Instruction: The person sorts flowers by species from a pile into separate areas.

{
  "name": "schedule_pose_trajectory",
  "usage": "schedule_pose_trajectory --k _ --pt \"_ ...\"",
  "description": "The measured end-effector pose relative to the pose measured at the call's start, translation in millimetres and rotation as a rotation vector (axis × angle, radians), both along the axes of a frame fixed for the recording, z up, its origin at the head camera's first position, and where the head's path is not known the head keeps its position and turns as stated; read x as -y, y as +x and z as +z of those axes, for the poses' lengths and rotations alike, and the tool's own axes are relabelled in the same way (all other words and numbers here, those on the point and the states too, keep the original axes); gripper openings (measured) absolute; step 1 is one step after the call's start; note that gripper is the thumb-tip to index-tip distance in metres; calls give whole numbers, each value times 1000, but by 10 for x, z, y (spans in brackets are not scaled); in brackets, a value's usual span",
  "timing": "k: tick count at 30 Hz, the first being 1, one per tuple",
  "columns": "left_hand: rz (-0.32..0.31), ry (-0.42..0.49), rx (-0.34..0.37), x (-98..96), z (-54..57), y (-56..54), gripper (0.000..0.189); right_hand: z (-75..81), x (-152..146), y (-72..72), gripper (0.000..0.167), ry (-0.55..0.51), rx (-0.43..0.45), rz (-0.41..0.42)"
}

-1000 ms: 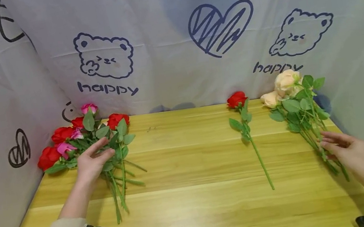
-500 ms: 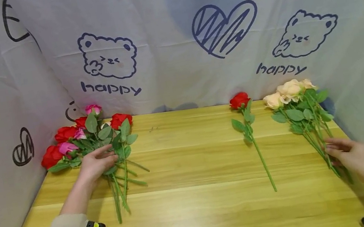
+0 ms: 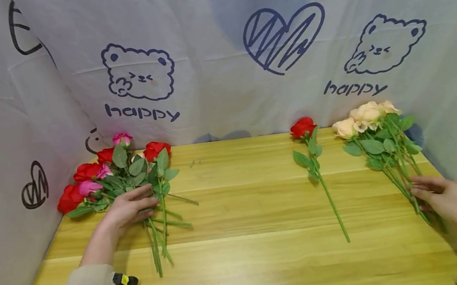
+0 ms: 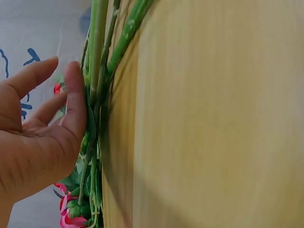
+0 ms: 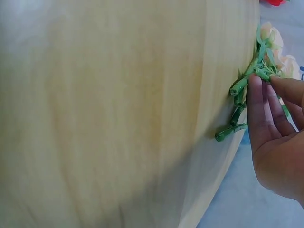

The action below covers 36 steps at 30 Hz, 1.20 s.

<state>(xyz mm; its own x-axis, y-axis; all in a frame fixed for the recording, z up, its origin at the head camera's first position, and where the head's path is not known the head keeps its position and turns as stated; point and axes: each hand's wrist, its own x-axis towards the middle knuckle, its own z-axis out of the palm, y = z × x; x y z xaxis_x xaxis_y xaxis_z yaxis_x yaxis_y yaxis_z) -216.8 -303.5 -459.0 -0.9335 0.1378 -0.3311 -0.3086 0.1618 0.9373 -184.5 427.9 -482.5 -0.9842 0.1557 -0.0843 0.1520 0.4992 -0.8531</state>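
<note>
At the left, a bunch of artificial red roses (image 3: 87, 172) and pink roses (image 3: 90, 187) lies with its green stems fanned toward me. My left hand (image 3: 129, 212) reaches over these stems, palm down, fingers relaxed and holding nothing. In the left wrist view, its thumb and fingers are slightly apart, right beside the stems (image 4: 97, 52). Pale peach roses (image 3: 366, 113) lie bunched at the far right. My right hand (image 3: 444, 199) pinches one of their stems near the lower end. Cut stem ends (image 5: 237, 88) show by its fingertips in the right wrist view.
A single red rose (image 3: 302, 127) lies left of the peach ones, its stem (image 3: 334, 205) pointing toward me. The wooden table (image 3: 250, 270) is bordered at the back and sides by printed white cloth (image 3: 209, 80).
My right hand has lowered a raised peach rose down onto the others. My left hand has moved slightly down and right over the stems, its fingers closer together. The head view has shifted slightly.
</note>
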Motion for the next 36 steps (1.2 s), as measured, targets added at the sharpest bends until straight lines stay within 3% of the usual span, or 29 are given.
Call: schedule_pose_trajectory --k 4,8,12,15,18,27,32,36 --pt "-4 -94 3 -52 7 -26 76 -1 -4 12 40 69 -5 -23" --pt "19 -163 13 -97 34 -40 77 13 4 23 47 227 5 -25" --pt "122 -162 40 -145 66 -26 71 53 38 26 47 378 21 -14" --pt "234 -112 25 -200 78 -12 66 84 69 27 48 422 23 -35" --pt "314 -47 -15 -242 81 -6 64 92 100 33 49 421 15 -59" --pt "425 119 -39 -299 75 -32 67 76 125 68 49 346 -4 -94" --pt "474 129 -55 -332 58 -34 67 57 144 87 48 342 -21 -108" --pt "477 114 -82 -360 58 -7 68 42 150 94 48 341 -34 -120"
